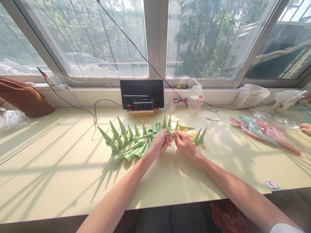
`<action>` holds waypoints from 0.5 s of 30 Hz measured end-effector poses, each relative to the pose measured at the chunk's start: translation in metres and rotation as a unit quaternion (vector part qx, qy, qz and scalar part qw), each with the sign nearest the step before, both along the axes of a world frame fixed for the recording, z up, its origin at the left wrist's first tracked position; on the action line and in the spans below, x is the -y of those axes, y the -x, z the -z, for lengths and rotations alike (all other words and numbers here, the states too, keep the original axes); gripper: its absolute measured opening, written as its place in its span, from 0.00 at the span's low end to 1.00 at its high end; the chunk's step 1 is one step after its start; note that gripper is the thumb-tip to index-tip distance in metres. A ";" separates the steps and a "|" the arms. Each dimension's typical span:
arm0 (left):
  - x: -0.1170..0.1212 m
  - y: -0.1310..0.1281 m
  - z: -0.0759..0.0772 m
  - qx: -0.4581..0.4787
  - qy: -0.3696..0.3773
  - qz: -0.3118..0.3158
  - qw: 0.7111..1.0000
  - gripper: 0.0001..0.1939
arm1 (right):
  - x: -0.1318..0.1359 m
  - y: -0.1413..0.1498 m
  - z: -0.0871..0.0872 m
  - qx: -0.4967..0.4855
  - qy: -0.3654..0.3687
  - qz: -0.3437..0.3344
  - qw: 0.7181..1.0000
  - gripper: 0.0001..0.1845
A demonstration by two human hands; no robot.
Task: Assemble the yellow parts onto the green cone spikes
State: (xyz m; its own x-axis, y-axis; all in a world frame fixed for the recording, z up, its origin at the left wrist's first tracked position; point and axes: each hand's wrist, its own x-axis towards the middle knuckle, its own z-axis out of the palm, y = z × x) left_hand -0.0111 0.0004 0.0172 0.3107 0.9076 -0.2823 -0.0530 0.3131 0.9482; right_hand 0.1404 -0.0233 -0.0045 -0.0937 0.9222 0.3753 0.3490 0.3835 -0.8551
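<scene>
A green plastic cone-shaped spike is held in my left hand, its fingers closed round it. Close beside it, my right hand has thumb and fingers pinched together at the spike; whatever lies between them is too small to make out. Left of my hands, several green spikes stand point up on the table. Nearer my left wrist lie several long green tubes with ribbed ends. Small yellow pieces are scattered behind and beside my right hand, near two standing spikes.
A tablet and a phone lean by the window on a small box. Pink and teal plastic hangers lie to the right, near another person's hand. A coiled cable, plastic bags and a brown bag are around.
</scene>
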 end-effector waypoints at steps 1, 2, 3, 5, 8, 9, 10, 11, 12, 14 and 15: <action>0.000 0.000 0.000 0.003 0.002 0.003 1.000 0.31 | 0.000 0.000 0.000 0.000 0.001 0.000 1.000 0.23; 0.000 0.001 -0.001 0.006 0.004 0.005 1.000 0.31 | 0.000 0.000 0.000 0.001 0.001 0.000 1.000 0.23; 0.000 0.001 -0.002 0.010 0.006 0.007 1.000 0.30 | 0.000 0.000 0.000 0.001 0.001 0.000 1.000 0.23; 0.000 0.002 -0.003 0.016 0.013 0.010 1.000 0.29 | 0.000 0.000 0.000 -0.001 0.001 0.001 1.000 0.23; 0.000 0.002 -0.003 0.025 0.006 0.011 1.000 0.27 | 0.000 0.000 0.001 -0.005 0.003 0.002 1.000 0.23; 0.000 0.002 -0.004 0.028 -0.001 0.012 1.000 0.26 | 0.000 0.000 0.001 -0.006 0.004 0.001 1.000 0.23; 0.000 0.002 -0.004 0.030 -0.010 0.013 0.999 0.25 | 0.000 0.000 0.001 -0.006 0.005 0.001 1.000 0.23; 0.000 0.002 -0.004 0.032 -0.017 0.013 0.999 0.24 | 0.000 0.000 0.001 -0.005 0.006 0.001 1.000 0.23; 0.001 0.002 -0.004 0.033 -0.023 0.014 0.999 0.23 | 0.000 0.000 0.001 -0.005 0.006 0.001 1.000 0.23; 0.001 0.002 -0.005 0.033 -0.028 0.015 0.999 0.21 | 0.000 0.000 0.001 -0.003 0.004 0.000 1.000 0.23; 0.001 0.002 -0.005 0.032 -0.028 0.016 0.999 0.20 | 0.000 0.000 0.001 -0.002 0.003 0.000 1.000 0.23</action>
State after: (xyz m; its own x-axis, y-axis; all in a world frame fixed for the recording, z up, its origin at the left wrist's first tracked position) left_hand -0.0127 -0.0005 0.0225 0.3555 0.9108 -0.2101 -0.1056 0.2625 0.9591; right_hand 0.1409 -0.0230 -0.0058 -0.0928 0.9246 0.3694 0.3451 0.3779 -0.8591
